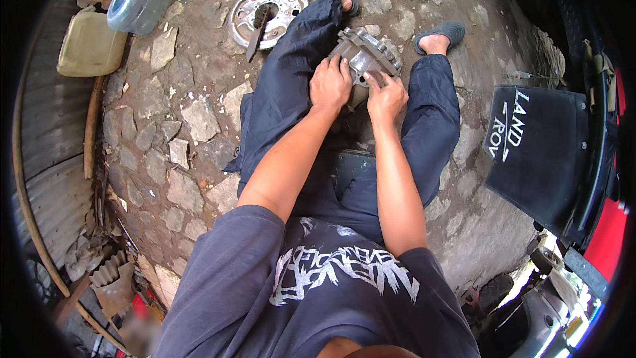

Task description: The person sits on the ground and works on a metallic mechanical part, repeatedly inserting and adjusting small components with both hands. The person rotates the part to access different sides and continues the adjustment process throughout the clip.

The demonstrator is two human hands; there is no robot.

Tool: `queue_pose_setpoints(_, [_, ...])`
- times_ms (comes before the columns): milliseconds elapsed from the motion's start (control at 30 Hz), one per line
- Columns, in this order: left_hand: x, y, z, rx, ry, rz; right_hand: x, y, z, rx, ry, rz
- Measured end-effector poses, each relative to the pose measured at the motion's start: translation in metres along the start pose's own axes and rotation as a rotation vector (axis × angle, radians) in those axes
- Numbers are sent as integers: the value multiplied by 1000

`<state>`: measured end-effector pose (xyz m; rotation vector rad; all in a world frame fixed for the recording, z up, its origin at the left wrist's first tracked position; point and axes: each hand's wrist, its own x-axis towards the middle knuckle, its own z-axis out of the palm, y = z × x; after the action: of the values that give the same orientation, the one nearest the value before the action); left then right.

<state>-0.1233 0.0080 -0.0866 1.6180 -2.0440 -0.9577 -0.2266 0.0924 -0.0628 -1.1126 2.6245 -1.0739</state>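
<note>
A grey cast-metal housing (363, 59) with a lobed, flanged rim is held between my knees, tilted. On its left side rests my left hand (331, 84), fingers closed over the edge. My right hand (386, 98) has hold of its near right side, with the thumb and fingers bent on the metal near a round hole. Whether a small item sits under the right fingertips is too small to tell. The lower part of the housing is hidden by my hands and the shade between my legs.
Beyond my left leg, a silver wheel rim (289, 1) lies on the stone-paved ground, a long flat brown tool (256, 41) across it. A clear water jug (147, 5) and yellowish jerrycan (93, 45) stand far left. A black mud flap (540, 159) hangs at right by a vehicle.
</note>
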Motion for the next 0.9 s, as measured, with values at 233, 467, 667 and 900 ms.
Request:
queue_pose_setpoints(233, [0,-3,1,-5,0,4,-15,-3,-10,11,-29,33])
queue_pose_setpoints(467, [2,-2,3,-19,-19,-4,-4,-2,-4,39,26,-1])
queue_pose_setpoints(667, [2,-5,4,-6,1,4,-15,1,-8,78,28,53])
queue_pose_setpoints(900, [0,-3,2,-6,-4,-6,-3,-11,1,191,-9,220])
